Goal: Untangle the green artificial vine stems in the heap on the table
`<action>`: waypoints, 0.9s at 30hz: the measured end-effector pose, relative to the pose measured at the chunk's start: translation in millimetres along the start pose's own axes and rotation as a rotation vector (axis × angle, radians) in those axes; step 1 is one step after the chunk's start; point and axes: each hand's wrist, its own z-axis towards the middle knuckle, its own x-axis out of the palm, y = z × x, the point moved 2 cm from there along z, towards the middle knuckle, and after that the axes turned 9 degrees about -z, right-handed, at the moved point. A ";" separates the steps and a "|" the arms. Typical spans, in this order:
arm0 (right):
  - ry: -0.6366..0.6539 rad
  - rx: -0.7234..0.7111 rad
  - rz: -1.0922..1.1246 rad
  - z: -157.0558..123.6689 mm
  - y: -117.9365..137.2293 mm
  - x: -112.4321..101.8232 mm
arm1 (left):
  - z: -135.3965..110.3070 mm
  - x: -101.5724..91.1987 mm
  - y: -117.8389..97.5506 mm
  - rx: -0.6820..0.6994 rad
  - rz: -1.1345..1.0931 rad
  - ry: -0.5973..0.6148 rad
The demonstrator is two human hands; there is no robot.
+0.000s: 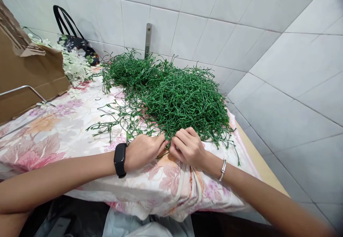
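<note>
A large heap of green artificial plant stems (184, 101) lies on the flowered tablecloth (88, 174), and several looser stems (107, 124) spread out to its left. At the heap's near edge, my left hand (144, 151) has thumb and finger pinched on a green stem; a black band is on that wrist. Close beside it, fingertips turned inward, my right hand (187, 146) is closed on the same bit of green stem. The fingers hide most of that piece. A silver bangle circles my right wrist.
On the left stands a torn cardboard box (29, 72) with a bent metal wire (26, 87) before it. White artificial flowers (76, 65) and a black floral bag (80, 47) sit behind. White tiled walls (209, 1) enclose the back and right. A phone (60, 226) lies below the table edge.
</note>
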 end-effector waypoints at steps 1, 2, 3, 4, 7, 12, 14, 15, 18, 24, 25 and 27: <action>0.005 -0.001 -0.023 1.0 0.6 0.4 | 0.1 -0.1 0.1 0.010 -0.011 -0.007; 0.011 -0.002 -0.044 2.0 1.3 1.0 | 0.3 -0.4 0.3 0.014 -0.022 -0.015; 0.019 -0.003 -0.061 2.9 2.0 1.6 | 0.5 -0.8 0.5 0.012 -0.031 -0.022; 0.026 -0.002 -0.071 3.7 2.6 2.3 | 0.8 -1.1 0.7 0.005 -0.037 -0.027; 0.032 0.020 -0.076 5.3 4.0 4.0 | 1.9 -0.7 0.6 -0.011 -0.035 -0.038; 0.015 0.072 -0.088 5.9 5.8 4.3 | 4.6 2.6 -1.5 0.031 0.007 -0.136; 0.010 0.087 -0.099 6.0 6.3 3.8 | 5.5 3.1 -2.2 0.038 0.003 -0.182; 0.006 0.094 -0.103 6.0 6.5 3.6 | 5.9 3.1 -2.5 0.037 -0.004 -0.198; 0.001 0.104 -0.100 5.9 7.1 3.7 | 6.7 2.7 -3.3 0.034 -0.016 -0.214; 0.006 0.101 -0.123 5.3 8.1 6.5 | 7.0 1.0 -5.0 0.045 0.031 -0.237; 0.008 0.105 -0.126 5.2 8.1 6.9 | 7.0 0.8 -5.3 0.052 0.039 -0.241; 0.014 0.117 -0.127 5.0 8.1 7.5 | 6.9 0.4 -5.8 0.064 0.042 -0.243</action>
